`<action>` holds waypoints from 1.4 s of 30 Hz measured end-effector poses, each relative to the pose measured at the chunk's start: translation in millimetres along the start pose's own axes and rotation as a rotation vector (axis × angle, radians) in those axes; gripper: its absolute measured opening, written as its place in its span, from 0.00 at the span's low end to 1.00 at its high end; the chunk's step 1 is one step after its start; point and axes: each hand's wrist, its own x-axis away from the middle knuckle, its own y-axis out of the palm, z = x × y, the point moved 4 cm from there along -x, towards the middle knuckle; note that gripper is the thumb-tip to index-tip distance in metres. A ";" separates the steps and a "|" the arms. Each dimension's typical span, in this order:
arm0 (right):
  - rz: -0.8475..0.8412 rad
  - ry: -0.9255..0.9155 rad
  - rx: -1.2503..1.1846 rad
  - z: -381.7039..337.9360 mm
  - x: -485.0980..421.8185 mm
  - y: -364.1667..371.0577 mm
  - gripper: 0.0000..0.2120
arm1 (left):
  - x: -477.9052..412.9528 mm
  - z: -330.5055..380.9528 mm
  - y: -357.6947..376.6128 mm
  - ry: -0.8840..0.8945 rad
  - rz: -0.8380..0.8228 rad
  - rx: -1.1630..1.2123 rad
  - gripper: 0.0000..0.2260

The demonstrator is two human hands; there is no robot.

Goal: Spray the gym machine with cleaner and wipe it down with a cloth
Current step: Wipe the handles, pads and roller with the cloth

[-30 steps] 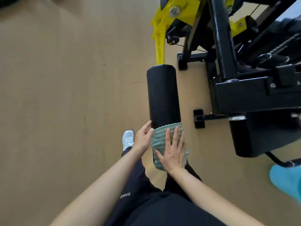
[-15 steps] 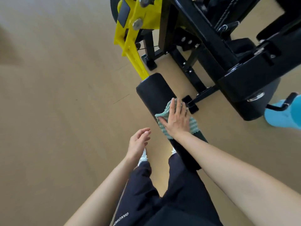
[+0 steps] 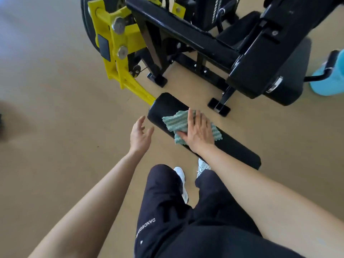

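Wiping stage under way. Right hand (image 3: 199, 133) presses the green cloth (image 3: 175, 121) onto the black roller pad (image 3: 232, 148), fingers (image 3: 195, 118) straight and together. Left hand (image 3: 140, 135) hovers just beside the pad, fingers apart, empty. Machine frame (image 3: 178, 28) likely not yet wiped.

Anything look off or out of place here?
Nothing stands out. The right hand presses the striped cloth onto the black roller pad; the cloth is rumpled, normal for wiping. The left hand is open beside the pad, touching nothing.
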 end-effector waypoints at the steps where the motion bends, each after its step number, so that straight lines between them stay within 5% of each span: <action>1: -0.012 0.038 -0.007 9.5 10.9 2.0 0.50 | -9.1 4.9 1.5 0.014 -0.021 -0.055 0.28; 9: 0.022 0.508 -0.157 28.4 59.7 7.0 0.58 | -65.6 34.1 5.5 0.150 -0.237 -0.227 0.31; 13: -0.089 0.648 -0.156 -0.1 41.1 1.2 0.47 | -85.4 41.4 -4.3 0.211 -0.358 -0.296 0.23; 21: -0.018 0.496 -0.217 -85.4 -57.3 -22.2 0.35 | -114.5 43.8 -16.9 0.212 -0.596 -0.323 0.23; 28: 0.068 0.425 -0.185 -93.6 -65.4 -20.2 0.29 | -123.5 43.0 -13.4 0.196 -0.564 -0.321 0.18; 33: 0.138 0.689 -0.255 -43.6 8.5 0.5 0.31 | -119.3 56.3 -12.5 0.191 -0.475 -0.400 0.14; 42: 0.196 1.209 -0.414 58.3 138.4 36.0 0.30 | -115.0 94.4 22.9 0.335 -0.398 -0.574 0.22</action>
